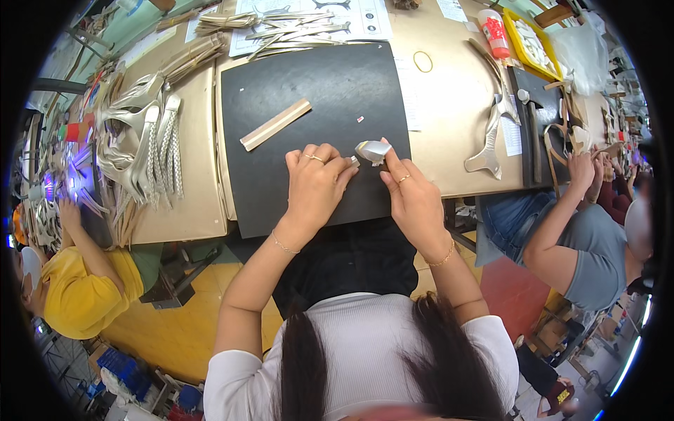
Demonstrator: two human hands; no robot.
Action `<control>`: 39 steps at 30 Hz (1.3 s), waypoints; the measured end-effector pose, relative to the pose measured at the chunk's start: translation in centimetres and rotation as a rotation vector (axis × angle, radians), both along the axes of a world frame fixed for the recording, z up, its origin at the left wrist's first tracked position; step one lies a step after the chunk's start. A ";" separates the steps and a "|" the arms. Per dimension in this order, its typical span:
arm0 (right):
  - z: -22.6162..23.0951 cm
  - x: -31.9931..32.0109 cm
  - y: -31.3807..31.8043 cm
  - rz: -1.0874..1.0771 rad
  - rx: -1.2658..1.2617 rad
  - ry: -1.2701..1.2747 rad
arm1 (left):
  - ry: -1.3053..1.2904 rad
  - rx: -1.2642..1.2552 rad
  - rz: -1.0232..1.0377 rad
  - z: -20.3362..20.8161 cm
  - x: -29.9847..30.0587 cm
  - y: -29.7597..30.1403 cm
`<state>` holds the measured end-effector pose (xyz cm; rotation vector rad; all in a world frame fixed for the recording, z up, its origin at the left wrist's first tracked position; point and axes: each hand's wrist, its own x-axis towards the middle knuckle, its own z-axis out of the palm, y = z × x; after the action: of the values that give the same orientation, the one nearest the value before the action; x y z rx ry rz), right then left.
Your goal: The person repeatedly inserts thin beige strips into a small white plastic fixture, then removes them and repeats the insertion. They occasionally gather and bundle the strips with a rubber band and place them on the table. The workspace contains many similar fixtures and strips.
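Above the near half of a black mat (309, 77), my right hand (415, 200) pinches a small rounded silver-grey piece (374, 150) with a pale edge; its exact kind does not show. My left hand (316, 184) is close beside it, thumb and fingers pinched at a tiny whitish bit (355, 161). The two held pieces look slightly apart. Farther back on the mat, left of my hands, a brown and cream striped strip (276, 125) lies at a slant. A tiny red and white scrap (361, 119) is beyond the silver-grey piece.
Silver shoe-like straps (137, 140) heap at left; more straps (302, 34) lie at the back. To the right are a silver cut strap piece (484, 158), a rubber band (423, 62), a hammer (535, 133), a red-and-white bottle (494, 34) and a yellow tray (516, 42). Co-workers sit on both sides.
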<state>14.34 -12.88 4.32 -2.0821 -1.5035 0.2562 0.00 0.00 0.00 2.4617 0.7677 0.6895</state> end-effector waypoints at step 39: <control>1.0 -1.1 0.0 -0.006 -0.219 -0.118 | 0.120 -0.184 0.168 1.0 0.0 -1.1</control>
<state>13.25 -12.92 5.34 -2.3083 -1.5991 0.3130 -0.05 -1.06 1.02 2.3057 1.0455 0.5078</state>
